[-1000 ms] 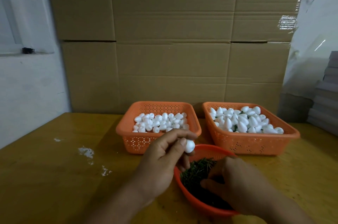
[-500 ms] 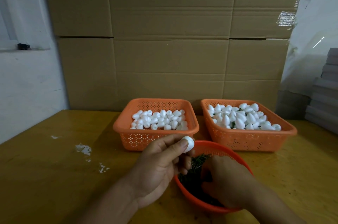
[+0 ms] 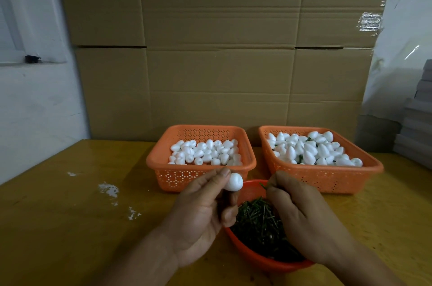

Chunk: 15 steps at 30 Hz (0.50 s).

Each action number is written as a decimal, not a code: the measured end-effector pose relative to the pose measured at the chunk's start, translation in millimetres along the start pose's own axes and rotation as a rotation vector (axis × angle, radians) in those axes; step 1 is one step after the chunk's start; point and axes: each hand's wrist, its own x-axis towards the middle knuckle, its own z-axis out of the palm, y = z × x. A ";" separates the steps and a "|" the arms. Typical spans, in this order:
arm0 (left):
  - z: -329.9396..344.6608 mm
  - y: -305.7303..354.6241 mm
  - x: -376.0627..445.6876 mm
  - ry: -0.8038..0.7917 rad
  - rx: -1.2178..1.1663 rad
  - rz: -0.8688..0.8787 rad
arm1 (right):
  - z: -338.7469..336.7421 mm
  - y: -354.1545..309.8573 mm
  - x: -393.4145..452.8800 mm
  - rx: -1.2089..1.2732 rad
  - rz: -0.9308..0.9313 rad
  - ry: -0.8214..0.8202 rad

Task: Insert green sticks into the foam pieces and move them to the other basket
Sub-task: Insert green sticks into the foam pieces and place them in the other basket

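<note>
progress: right basket (image 3: 332, 177) is holding many stuck pieces, green showing between them; left basket (image 3: 168, 174) is still holding plenty of plain ones, so lots left
left hand (image 3: 201, 213): fingers are clamping a foam piece (image 3: 233, 182) over the bowl (image 3: 254, 260)
right hand (image 3: 301, 211): fingers are pinching together on a green stick (image 3: 263, 186), tip poking out
gap: stick tip is sitting just beside the foam, not yet in
sticks pile (image 3: 257, 222): lying in bowl on worktop (image 3: 70, 227)

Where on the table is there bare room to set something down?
Left of the left basket, the table is bare but for white crumbs. A smaller bare patch lies right of the bowl, before the right basket. The middle is crowded with baskets, bowl and both hands.
</note>
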 end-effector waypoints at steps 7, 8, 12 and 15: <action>-1.3 -2.5 0.2 0.000 0.015 0.007 | 1.6 -2.3 -4.2 0.118 -0.207 0.008; -1.3 -2.7 -0.1 -0.005 0.019 0.010 | 1.9 -2.7 -4.6 0.122 -0.216 -0.001; -1.7 -2.5 -0.5 -0.022 0.047 0.017 | 3.2 -4.4 -6.3 0.124 -0.249 -0.028; -1.5 -3.5 -0.5 -0.025 0.073 0.020 | 3.8 -5.9 -6.9 0.109 -0.255 -0.047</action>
